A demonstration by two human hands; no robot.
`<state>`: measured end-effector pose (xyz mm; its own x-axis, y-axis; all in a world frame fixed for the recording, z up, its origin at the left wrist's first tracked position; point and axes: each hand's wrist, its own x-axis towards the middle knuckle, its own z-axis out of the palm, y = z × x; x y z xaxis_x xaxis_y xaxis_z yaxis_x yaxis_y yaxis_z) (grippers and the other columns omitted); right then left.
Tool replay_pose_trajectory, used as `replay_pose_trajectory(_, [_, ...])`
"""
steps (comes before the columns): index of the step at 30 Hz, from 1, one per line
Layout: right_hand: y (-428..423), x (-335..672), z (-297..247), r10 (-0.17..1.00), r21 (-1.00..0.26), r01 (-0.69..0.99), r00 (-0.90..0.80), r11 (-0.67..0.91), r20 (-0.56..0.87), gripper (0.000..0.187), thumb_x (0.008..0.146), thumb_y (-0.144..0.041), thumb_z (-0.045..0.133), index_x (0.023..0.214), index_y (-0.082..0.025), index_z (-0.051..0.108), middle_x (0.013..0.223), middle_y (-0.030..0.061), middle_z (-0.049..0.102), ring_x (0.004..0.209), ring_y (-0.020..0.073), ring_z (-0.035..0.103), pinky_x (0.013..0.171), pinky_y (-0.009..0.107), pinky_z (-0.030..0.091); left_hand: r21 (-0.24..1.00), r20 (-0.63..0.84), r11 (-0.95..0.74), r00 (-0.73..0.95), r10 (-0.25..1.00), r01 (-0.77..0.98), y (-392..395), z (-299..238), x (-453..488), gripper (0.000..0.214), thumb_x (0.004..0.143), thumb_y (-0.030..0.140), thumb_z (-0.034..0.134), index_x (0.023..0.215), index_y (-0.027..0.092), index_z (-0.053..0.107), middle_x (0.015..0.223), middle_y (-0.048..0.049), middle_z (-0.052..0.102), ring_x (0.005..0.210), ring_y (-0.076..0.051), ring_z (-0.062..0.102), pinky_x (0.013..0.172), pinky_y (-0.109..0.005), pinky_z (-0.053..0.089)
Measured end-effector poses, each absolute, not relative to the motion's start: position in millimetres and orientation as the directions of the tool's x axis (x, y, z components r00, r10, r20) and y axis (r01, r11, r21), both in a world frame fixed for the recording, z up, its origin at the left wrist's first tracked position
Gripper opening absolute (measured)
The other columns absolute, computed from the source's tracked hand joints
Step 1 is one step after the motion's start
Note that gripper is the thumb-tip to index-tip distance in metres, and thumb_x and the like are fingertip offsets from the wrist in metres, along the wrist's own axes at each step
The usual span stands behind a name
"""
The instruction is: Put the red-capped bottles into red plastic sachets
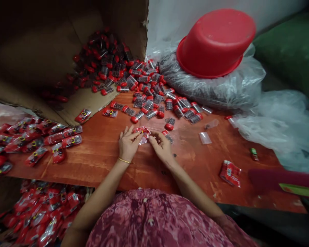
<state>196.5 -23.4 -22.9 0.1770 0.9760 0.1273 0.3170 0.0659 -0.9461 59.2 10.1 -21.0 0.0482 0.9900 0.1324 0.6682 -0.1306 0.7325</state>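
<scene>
Close above the orange-red table, my left hand (128,144) and my right hand (162,147) pinch a small red printed plastic packet (145,137) between them, one hand at each side. Its contents are partly covered by my fingers. Just beyond my right hand lies a small clear container with a red cap (170,123), filled with dark pieces. Another such container (167,136) is partly hidden behind the right fingers. Several more containers (147,106) spread over the table past my hands.
A tipped cardboard box (41,44) spills red-capped containers at the back left. Filled red packets (33,135) pile up on the left, with more (46,212) below the table edge. A red tub (216,44) rests upside down on a plastic bag (208,91). Red packets (230,173) lie right.
</scene>
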Motion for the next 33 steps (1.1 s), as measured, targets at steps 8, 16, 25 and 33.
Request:
replay_pose_trajectory(8, [-22.2,183.5,-14.0,0.966,-0.975,0.173,0.196,0.136,0.17,0.021,0.083,-0.034,0.046,0.07,-0.019,0.053,0.063,-0.0015,0.052,0.059,0.0113,0.048,0.058,0.024,0.04,0.953,-0.303,0.301,0.05,0.952,0.042,-11.6,4.6,57.5,0.043,0.065,0.051,0.066,0.093,0.018,0.069,0.095,-0.0089,0.071,0.09,-0.022,0.064,0.073,-0.03,0.051])
replay_pose_trajectory(16, [-39.3,197.2,-20.2,0.949,-0.837,0.485,0.044,0.253,0.312,0.026,0.09,-0.033,0.036,0.077,-0.02,0.054,0.07,0.0023,0.057,0.067,0.0145,0.052,0.065,0.027,0.043,0.742,-0.59,0.591,0.112,0.8,-0.317,-16.5,16.8,63.1,0.043,0.039,0.043,0.082,0.061,0.013,0.06,0.056,0.0016,0.064,0.051,-0.008,0.058,0.052,-0.019,0.046])
replay_pose_trajectory(25, [-42.0,260.9,-48.0,0.923,-0.474,0.873,0.27,-0.115,0.273,0.027,0.084,-0.042,0.048,0.086,-0.017,0.059,0.105,0.0164,0.059,0.098,0.0299,0.05,0.082,0.047,0.04,0.805,-0.505,0.456,-0.034,0.863,-0.378,-10.4,10.5,71.5,0.043,0.04,0.047,0.08,0.058,0.012,0.06,0.053,0.0016,0.063,0.05,-0.007,0.056,0.052,-0.019,0.042])
replay_pose_trajectory(33, [-72.5,234.1,-9.9,0.975,-0.983,0.179,0.222,-0.036,0.005,0.019,0.076,-0.037,0.057,0.084,-0.022,0.05,0.064,-0.003,0.056,0.049,0.011,0.053,0.046,0.023,0.044,0.834,-0.45,0.414,-0.016,0.893,-0.364,-11.1,14.3,75.1,0.044,0.046,0.051,0.077,0.064,0.013,0.062,0.057,0.0008,0.064,0.054,-0.011,0.058,0.058,-0.023,0.045])
